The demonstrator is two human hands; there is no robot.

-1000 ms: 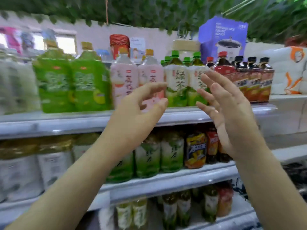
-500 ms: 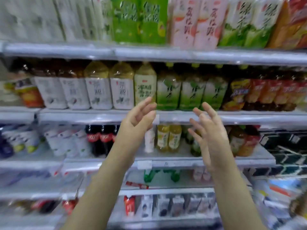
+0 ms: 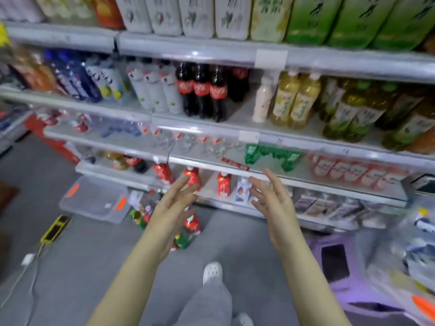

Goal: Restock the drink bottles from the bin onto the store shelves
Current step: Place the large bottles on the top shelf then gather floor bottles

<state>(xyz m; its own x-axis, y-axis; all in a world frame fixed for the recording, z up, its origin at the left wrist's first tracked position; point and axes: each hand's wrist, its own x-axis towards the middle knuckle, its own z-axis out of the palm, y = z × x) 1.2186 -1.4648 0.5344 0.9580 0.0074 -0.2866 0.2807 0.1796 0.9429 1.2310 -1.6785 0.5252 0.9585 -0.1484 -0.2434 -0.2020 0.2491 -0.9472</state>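
Little can be read. White cursive script is seen on the red labels of the cola bottles [image 3: 202,90], but it is too blurred to be spelled out. Dark Chinese characters are printed on the green bottles [image 3: 341,17] above, but none can be made out.

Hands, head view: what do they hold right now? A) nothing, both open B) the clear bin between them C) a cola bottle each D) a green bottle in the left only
A: the left hand and right hand are raised with fingers spread, nothing in either.
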